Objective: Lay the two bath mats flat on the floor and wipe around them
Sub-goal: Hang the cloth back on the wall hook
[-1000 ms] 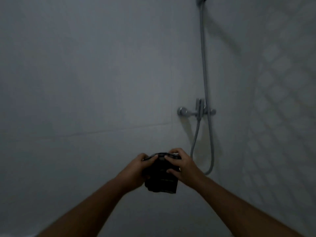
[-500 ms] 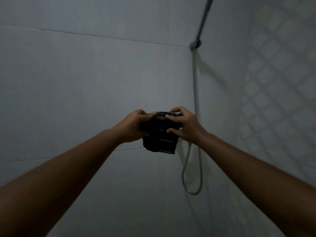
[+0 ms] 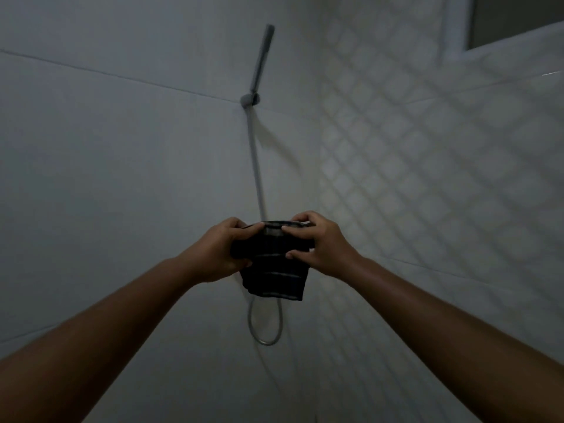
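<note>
A small dark cloth (image 3: 276, 271) with thin pale stripes is folded into a wad and held up in front of the shower wall. My left hand (image 3: 218, 253) grips its left side and my right hand (image 3: 319, 244) grips its top right edge, thumbs on the near face. Its lower part hangs free below my hands. No bath mat and no floor are in view. The room is dim.
A hand shower (image 3: 262, 58) sits in its wall holder (image 3: 250, 99) in the corner, and its hose (image 3: 265, 328) loops down behind the cloth. A plain tiled wall (image 3: 122, 178) lies to the left, a diamond-patterned wall (image 3: 427, 148) to the right.
The view has tilted upward: the tap has dropped out of sight and the shower head has come into view. Both hands rose with the cloth and keep the same grip.
</note>
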